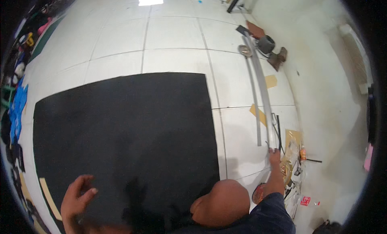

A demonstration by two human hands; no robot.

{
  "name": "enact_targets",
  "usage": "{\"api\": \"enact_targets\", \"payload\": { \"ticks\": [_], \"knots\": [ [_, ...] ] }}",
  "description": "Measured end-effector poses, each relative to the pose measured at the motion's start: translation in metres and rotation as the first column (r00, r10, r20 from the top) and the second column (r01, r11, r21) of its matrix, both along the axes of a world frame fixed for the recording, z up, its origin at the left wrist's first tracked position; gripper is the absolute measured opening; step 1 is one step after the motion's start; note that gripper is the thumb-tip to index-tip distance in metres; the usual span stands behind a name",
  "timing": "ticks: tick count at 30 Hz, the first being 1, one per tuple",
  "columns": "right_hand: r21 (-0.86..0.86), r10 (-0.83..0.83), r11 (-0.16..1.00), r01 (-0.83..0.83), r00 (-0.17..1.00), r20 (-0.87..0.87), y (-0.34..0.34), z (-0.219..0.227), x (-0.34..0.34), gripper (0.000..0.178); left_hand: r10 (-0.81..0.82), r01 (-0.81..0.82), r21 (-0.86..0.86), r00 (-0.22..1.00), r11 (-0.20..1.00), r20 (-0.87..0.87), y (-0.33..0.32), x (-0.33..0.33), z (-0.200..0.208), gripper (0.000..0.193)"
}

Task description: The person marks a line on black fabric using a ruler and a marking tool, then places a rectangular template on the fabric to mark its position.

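A large black sheet [125,121] lies flat on the tiled floor in front of me. Over its lower left part hovers my left hand [78,195], thumb and fingers apart with nothing in them. Beside that hand, at the sheet's left edge, is a narrow cream strip [50,198]. My right arm reaches out to the right, and my right hand [275,154] has its fingers closed on the near end of a long silver metal bar [264,95]. A thinner grey bar [254,101] lies just left of it, not touched by the hand.
Along the right wall are tan card pieces [271,81], a roll of tape [286,171], a dark cylinder [266,44], a clear bottle with a red label [306,201] and loose thin rods. Blue cloth [18,109] and mixed clutter line the left side. My bare knee [225,201] is near the sheet's edge.
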State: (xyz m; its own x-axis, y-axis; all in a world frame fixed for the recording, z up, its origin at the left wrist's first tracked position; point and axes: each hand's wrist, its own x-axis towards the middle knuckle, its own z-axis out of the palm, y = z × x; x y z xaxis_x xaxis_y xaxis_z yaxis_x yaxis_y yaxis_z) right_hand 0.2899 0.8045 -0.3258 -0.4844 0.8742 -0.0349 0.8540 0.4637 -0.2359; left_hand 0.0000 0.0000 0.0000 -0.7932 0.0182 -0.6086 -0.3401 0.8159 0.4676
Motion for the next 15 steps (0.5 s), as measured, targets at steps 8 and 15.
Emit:
{"api": "enact_targets", "payload": {
  "ticks": [8,15],
  "knots": [
    [0.266,0.015,0.964,0.011,0.995,-0.094,0.004,0.064,-0.018,0.053,-0.075,0.076,0.002,0.991,0.997,-0.110,-0.007,-0.001,0.017,0.054],
    [0.204,0.017,0.978,0.049,0.950,-0.311,-0.013,0.117,-0.042,0.053,0.302,-0.268,0.140,0.842,0.953,-0.447,-0.093,0.011,-0.001,0.050]
  ]
}}
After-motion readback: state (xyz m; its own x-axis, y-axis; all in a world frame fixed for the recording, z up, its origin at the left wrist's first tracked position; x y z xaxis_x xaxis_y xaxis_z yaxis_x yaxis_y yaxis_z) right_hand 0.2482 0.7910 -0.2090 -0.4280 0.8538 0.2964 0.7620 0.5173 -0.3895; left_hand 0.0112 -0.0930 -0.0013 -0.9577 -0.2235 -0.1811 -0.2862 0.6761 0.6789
